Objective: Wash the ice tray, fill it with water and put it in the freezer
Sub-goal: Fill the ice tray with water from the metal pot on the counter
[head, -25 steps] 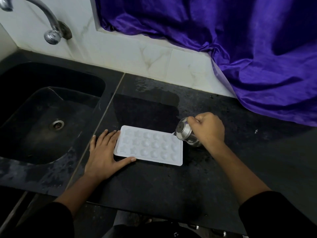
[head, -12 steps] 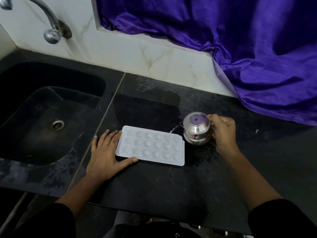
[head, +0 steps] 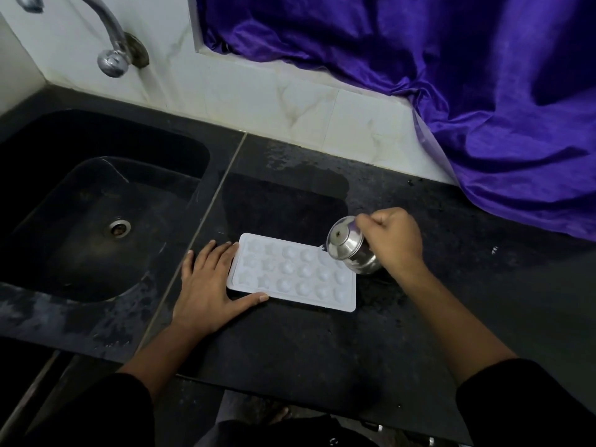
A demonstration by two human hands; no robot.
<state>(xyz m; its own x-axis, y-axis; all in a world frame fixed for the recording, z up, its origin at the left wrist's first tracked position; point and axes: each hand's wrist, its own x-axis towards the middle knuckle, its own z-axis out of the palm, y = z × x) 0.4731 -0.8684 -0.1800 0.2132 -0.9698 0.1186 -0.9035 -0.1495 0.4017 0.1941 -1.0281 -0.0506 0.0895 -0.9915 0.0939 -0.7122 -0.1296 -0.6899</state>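
On the black bench (head: 290, 366) the left hand (head: 209, 285) lies flat, fingers straight against the ice tray's (head: 292, 274) left short end, thumb along its near edge. The white tray lies flat, long axis running left to right, its right end slightly nearer. Over its far right corner the right hand (head: 393, 240) grips a steel pot (head: 351, 250), tipped mouth-down toward the tray. Farther left sits the dark sink (head: 222, 156) below a tap (head: 109, 43); purple cloth (head: 451, 75) drapes behind.

A crumpled purple cloth (head: 451, 75) hangs over the white tiled wall (head: 274, 104) onto the black countertop (head: 290, 350) at right.
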